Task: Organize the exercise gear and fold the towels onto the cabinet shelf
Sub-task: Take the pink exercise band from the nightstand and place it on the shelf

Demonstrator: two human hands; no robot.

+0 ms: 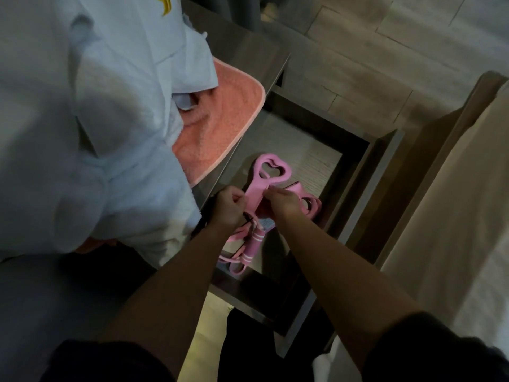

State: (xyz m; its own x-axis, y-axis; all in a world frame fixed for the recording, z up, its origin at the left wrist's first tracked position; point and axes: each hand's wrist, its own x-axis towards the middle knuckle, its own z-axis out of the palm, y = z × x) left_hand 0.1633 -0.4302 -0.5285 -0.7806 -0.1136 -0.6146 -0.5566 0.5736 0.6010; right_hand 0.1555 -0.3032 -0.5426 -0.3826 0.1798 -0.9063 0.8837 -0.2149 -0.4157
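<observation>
Over an open drawer (382, 172) both my hands hold a pink resistance band with heart-shaped handles (271, 170). My left hand (230, 206) pinches its stem from the left, and my right hand (281, 202) grips it from the right. A second pink heart handle (311, 206) shows just behind my right hand. Below my hands, a pink jump rope with white-striped handles (252, 248) lies in the drawer. On the cabinet top (248, 51) lie a pink towel (225, 119) and a white robe-like towel (96, 119) on top of it.
The drawer sticks out toward a bed or padded furniture edge (454, 188) on the right. Wood-plank flooring (385, 37) shows beyond. My dark-clothed legs (248, 348) stand in front of the drawer.
</observation>
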